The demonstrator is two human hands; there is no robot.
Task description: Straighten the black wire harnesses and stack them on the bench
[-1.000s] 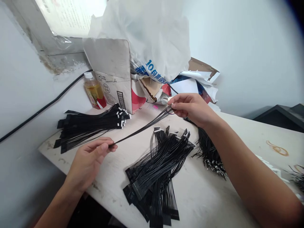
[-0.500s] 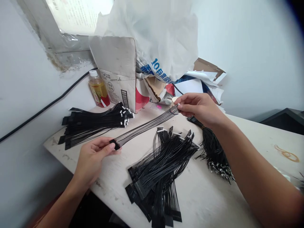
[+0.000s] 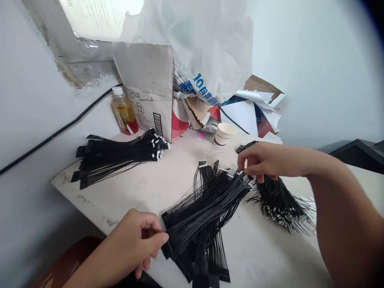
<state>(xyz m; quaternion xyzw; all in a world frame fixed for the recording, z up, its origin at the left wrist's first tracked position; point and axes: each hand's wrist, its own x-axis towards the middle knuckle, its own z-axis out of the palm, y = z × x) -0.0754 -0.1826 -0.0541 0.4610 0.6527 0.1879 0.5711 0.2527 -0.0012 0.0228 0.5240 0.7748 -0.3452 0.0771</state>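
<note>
A pile of flat black wire harnesses lies crosswise in front of me, with wide black connectors at the near ends and small white ones at the far ends. At the pile's lower left, my left hand pinches the black connector end of a harness lying on top. My right hand is closed at the white connector end of that harness, fingertips partly hiding it. Further left lies a second stack of wire harnesses. Under and beyond my right wrist is a bundle of loose black wires with pale tips.
A paper cup stands behind the pile. At the back are a bottle, a cardboard box, a large plastic bag and stacked papers. The white table's left edge runs close to my left forearm.
Both hands have come down and nearer with the harness that was stretched in the air. It now lies over the middle pile. The paper cup is uncovered.
</note>
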